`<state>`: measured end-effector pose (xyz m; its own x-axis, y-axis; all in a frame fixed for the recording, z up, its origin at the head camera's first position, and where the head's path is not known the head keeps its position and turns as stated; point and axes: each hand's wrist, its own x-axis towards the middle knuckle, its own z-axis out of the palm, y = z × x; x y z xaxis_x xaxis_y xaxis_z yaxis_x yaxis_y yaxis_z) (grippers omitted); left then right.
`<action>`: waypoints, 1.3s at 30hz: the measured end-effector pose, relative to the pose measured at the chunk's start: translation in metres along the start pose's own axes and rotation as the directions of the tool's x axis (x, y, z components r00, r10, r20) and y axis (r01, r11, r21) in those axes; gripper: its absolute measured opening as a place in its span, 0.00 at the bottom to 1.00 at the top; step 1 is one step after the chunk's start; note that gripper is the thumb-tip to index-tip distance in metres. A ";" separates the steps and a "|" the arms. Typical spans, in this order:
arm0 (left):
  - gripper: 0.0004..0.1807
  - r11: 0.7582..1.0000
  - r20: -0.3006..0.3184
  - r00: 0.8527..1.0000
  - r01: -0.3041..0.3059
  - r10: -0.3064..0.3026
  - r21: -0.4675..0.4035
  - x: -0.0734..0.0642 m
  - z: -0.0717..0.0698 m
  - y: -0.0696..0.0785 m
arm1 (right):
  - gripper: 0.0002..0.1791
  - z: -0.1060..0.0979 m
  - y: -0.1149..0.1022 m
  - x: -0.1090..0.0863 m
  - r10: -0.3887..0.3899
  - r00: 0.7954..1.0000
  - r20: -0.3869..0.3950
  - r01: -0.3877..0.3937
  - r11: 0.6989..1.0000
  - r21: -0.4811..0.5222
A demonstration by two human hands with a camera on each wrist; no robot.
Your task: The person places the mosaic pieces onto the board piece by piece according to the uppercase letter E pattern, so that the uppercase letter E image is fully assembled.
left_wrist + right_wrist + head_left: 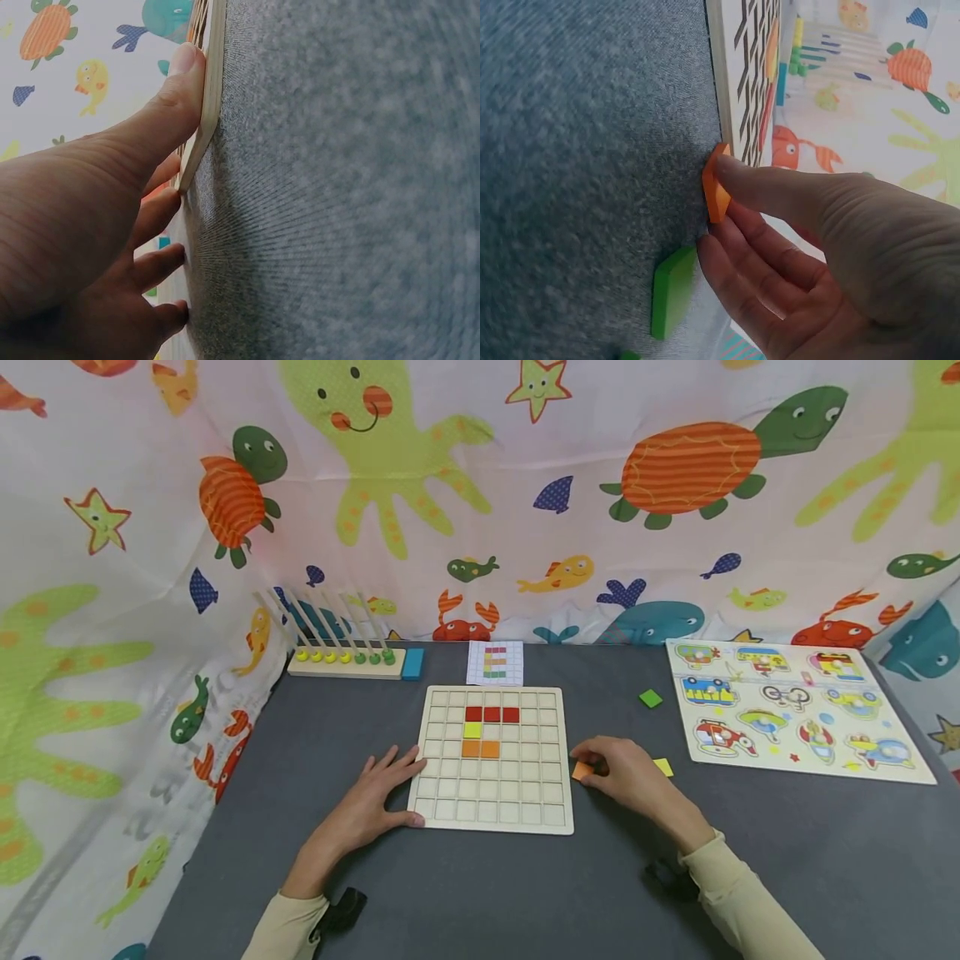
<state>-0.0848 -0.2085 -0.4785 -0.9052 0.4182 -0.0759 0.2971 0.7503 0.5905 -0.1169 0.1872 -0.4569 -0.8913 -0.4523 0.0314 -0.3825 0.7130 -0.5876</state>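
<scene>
A wooden grid board (517, 814) lies in front of me, with three red tiles (492, 715), a yellow tile (472, 730) and two orange tiles (490, 749) in its cells. My left hand (378, 797) rests at the board's left edge, fingers spread and thumb at the near corner; the left wrist view shows the thumb (176, 82) along the rim. Just off the right edge, my right hand (622, 774) pinches an orange square tile (716, 187) between thumb and fingers, low over the table.
A green tile (650, 697) and a yellow tile (663, 767) lie right of the board. Behind it is a small pattern card (513, 672). A peg stand with beads (348, 666) stands back left; a vehicle picture puzzle board (802, 710) lies at the right. A printed curtain (480, 527) hangs behind.
</scene>
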 end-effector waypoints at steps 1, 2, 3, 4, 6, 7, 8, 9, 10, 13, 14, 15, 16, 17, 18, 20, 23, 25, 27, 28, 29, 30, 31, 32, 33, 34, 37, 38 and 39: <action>0.49 1.000 -0.001 1.000 -0.003 0.003 0.000 0.000 0.000 0.000 | 0.16 0.000 0.000 0.000 0.005 1.000 -0.001 -0.005 1.000 0.000; 0.49 1.000 -0.001 1.000 -0.007 0.007 -0.001 0.000 0.000 0.000 | 0.16 0.000 0.000 0.000 0.007 1.000 -0.002 -0.007 1.000 0.004; 0.49 1.000 -0.001 1.000 -0.010 0.010 0.002 0.001 0.000 -0.001 | 0.17 0.000 0.000 0.000 0.008 1.000 -0.004 -0.008 1.000 0.010; 0.50 1.000 -0.004 1.000 -0.015 0.015 0.004 0.001 0.000 -0.001 | 0.17 0.000 0.001 0.000 0.008 1.000 -0.005 -0.008 1.000 0.019; 0.50 1.000 -0.004 1.000 -0.014 0.014 0.003 0.000 -0.001 -0.001 | 0.17 -0.001 0.002 0.001 0.006 1.000 -0.010 -0.006 0.999 0.034; 0.50 1.000 -0.004 1.000 -0.012 0.012 0.002 0.000 -0.001 -0.001 | 0.16 -0.002 0.002 0.002 0.004 1.000 -0.011 -0.004 0.999 0.043; 0.50 1.000 -0.002 1.000 -0.007 0.007 0.001 0.000 -0.002 -0.001 | 0.16 -0.003 0.002 0.003 0.003 1.000 -0.011 -0.002 0.999 0.050; 0.50 1.000 -0.001 1.000 -0.008 0.008 0.005 0.000 -0.002 -0.001 | 0.16 -0.004 0.002 0.004 0.000 1.000 -0.011 0.000 0.998 0.056; 0.49 1.000 0.000 1.000 -0.007 0.007 0.006 -0.001 -0.002 -0.001 | 0.15 -0.005 0.002 0.005 0.003 1.000 -0.008 -0.002 0.998 0.061; 0.49 1.000 0.006 1.000 0.003 -0.003 0.006 -0.001 -0.003 -0.001 | 0.15 -0.010 0.000 0.010 0.009 1.000 0.018 -0.010 0.998 0.063; 0.50 1.000 0.007 1.000 0.001 -0.001 0.009 0.000 -0.002 -0.001 | 0.15 -0.011 -0.001 0.011 0.014 0.999 0.030 -0.016 0.998 0.063; 0.50 1.000 0.007 1.000 -0.004 0.003 0.013 0.000 -0.002 0.000 | 0.14 -0.012 -0.002 0.013 0.018 0.999 0.040 -0.020 0.998 0.063; 0.50 1.000 0.008 1.000 -0.001 0.001 0.010 0.000 -0.002 0.000 | 0.14 -0.013 -0.005 0.015 0.022 0.999 0.049 -0.026 0.997 0.066; 0.50 1.000 0.008 1.000 -0.003 0.002 0.009 0.000 -0.002 0.000 | 0.14 -0.015 -0.007 0.017 0.020 0.998 0.056 -0.024 0.997 0.069; 0.50 1.000 0.006 1.000 -0.006 0.006 0.010 0.000 -0.001 0.000 | 0.14 -0.015 -0.010 0.020 0.016 0.998 0.062 -0.020 0.997 0.074; 0.50 1.000 0.004 1.000 -0.012 0.011 0.011 0.000 -0.001 -0.001 | 0.13 -0.016 -0.017 0.026 -0.006 0.997 0.075 -0.001 0.996 0.086; 0.49 1.000 0.002 1.000 -0.010 0.010 0.008 0.000 0.000 -0.001 | 0.14 -0.014 -0.029 0.037 -0.042 0.995 0.096 0.032 0.994 0.100; 0.49 1.000 0.003 1.000 -0.010 0.010 0.009 0.000 0.000 -0.001 | 0.14 -0.011 -0.035 0.045 -0.071 0.992 0.104 0.060 0.993 0.102; 0.49 1.000 0.002 1.000 -0.009 0.009 0.009 0.000 0.000 -0.002 | 0.14 -0.007 -0.039 0.053 -0.093 0.990 0.105 0.081 0.990 0.111; 0.49 1.000 0.001 1.000 -0.009 0.009 0.009 0.000 0.000 -0.002 | 0.14 -0.004 -0.041 0.058 -0.110 0.989 0.103 0.099 0.988 0.115; 0.49 1.000 0.000 1.000 -0.009 0.009 0.007 0.000 0.000 -0.002 | 0.14 -0.001 -0.041 0.062 -0.130 0.986 0.099 0.118 0.986 0.117; 0.49 1.000 0.000 1.000 -0.009 0.009 0.007 0.000 0.000 -0.001 | 0.14 0.002 -0.043 0.065 -0.145 0.985 0.094 0.134 0.983 0.122; 0.49 1.000 0.000 1.000 -0.010 0.010 0.007 0.000 0.000 -0.001 | 0.14 0.005 -0.044 0.068 -0.160 0.983 0.086 0.149 0.981 0.122; 0.49 1.000 0.000 1.000 -0.010 0.010 0.007 0.000 0.000 0.000 | 0.13 0.008 -0.047 0.071 -0.168 0.983 0.079 0.158 0.980 0.123; 0.49 1.000 0.000 1.000 -0.011 0.011 0.007 0.000 0.000 0.001 | 0.13 0.010 -0.049 0.073 -0.178 0.981 0.071 0.169 0.978 0.118; 0.49 1.000 0.000 1.000 -0.012 0.012 0.004 0.000 -0.001 0.001 | 0.13 0.012 -0.052 0.075 -0.182 0.981 0.066 0.174 0.978 0.111; 0.49 1.000 -0.001 1.000 -0.013 0.013 0.004 0.000 -0.001 0.002 | 0.13 0.017 -0.061 0.081 -0.160 0.985 0.070 0.152 0.983 0.102; 0.49 1.000 -0.001 1.000 -0.013 0.013 0.002 0.000 -0.001 0.002 | 0.12 0.019 -0.063 0.083 -0.148 0.986 0.081 0.139 0.985 0.101; 0.49 1.000 -0.001 1.000 -0.013 0.013 0.001 -0.001 -0.001 0.002 | 0.12 0.020 -0.064 0.084 -0.134 0.987 0.093 0.125 0.987 0.099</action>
<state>-0.0839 -0.2079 -0.4769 -0.9016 0.4274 -0.0675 0.3090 0.7451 0.5910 -0.1623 0.0926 -0.4331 -0.8055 -0.5916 0.0348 -0.4650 0.5945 -0.6560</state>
